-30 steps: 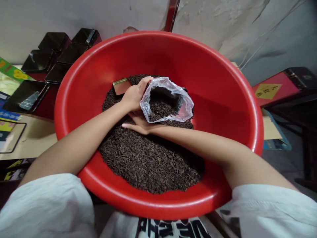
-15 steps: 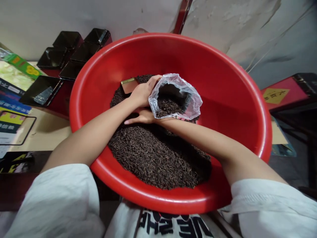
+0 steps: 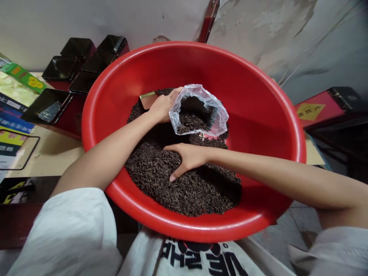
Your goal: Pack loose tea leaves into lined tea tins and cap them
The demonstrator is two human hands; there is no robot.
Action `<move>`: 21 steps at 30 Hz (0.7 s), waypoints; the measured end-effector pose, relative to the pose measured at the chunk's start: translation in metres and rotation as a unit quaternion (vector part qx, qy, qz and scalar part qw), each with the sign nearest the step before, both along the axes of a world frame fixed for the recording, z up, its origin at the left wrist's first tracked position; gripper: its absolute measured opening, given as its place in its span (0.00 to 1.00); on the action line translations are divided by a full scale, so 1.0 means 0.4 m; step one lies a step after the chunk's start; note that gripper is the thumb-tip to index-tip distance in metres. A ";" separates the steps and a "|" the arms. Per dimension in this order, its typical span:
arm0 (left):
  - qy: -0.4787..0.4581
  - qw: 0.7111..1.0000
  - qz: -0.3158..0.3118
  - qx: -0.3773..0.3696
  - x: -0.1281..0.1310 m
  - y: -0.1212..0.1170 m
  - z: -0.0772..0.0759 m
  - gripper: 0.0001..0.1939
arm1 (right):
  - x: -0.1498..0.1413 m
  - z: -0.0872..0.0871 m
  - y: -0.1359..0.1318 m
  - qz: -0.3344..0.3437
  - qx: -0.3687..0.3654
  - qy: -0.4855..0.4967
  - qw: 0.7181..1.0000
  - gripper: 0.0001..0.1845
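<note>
My left hand (image 3: 162, 107) grips the bag (image 3: 198, 111) mouth open; my right hand (image 3: 185, 159) lies cupped, open on the tea (image 3: 161, 184), scooping. Next calls for lifting a handful bagward.

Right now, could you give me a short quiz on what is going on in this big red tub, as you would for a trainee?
1. True or false: the left hand holds the clear plastic bag open at its rim.
2. What does the right hand rest on?
A. the red basin's rim
B. the dark loose tea leaves
C. the black tins
3. Fill in: the gold-coloured scoop lies in the leaves just beyond the ____ hand.

Key:
1. True.
2. B, palm down with fingers spread on the pile.
3. Left.
</note>
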State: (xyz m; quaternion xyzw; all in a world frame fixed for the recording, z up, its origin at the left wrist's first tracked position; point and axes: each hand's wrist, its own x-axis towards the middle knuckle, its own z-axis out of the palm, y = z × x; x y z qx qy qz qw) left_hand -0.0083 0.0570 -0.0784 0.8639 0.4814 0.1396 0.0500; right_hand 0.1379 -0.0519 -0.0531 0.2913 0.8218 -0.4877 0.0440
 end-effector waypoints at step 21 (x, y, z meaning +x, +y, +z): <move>-0.049 0.998 0.014 -0.034 0.011 -0.029 0.019 0.35 | 0.109 0.177 0.001 -0.306 -0.048 0.171 0.935 0.20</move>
